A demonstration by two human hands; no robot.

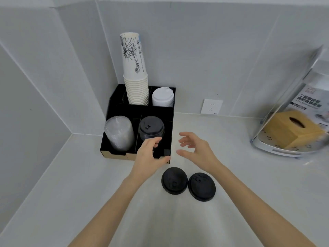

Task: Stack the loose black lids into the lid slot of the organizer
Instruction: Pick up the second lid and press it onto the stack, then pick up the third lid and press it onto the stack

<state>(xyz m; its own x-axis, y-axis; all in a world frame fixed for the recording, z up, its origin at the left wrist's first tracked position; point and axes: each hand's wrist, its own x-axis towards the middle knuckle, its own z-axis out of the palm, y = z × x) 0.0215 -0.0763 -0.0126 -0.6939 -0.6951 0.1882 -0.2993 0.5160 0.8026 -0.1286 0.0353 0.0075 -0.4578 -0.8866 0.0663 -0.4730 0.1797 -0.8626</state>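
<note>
From the head camera, a black organizer [170, 111] sits in the corner of a pale counter [89, 193]. Its back compartments hold a tall stack of paper cups [136, 81] and white lids [162, 98]; the front left one holds clear lids [119, 133], and the slot beside it holds a stack of black lids [151, 129]. The left hand [148, 157] hovers at the front of that slot, fingers loosely curled and holding nothing. The right hand [194, 148] hangs just right of the organizer, fingers spread open and empty. Two loose black lids lie touching on the counter near the wrists: the left lid [174, 180] and the right lid [202, 187]. A wall socket [211, 106] and a wooden tissue box [292, 129] are at the right.
</note>
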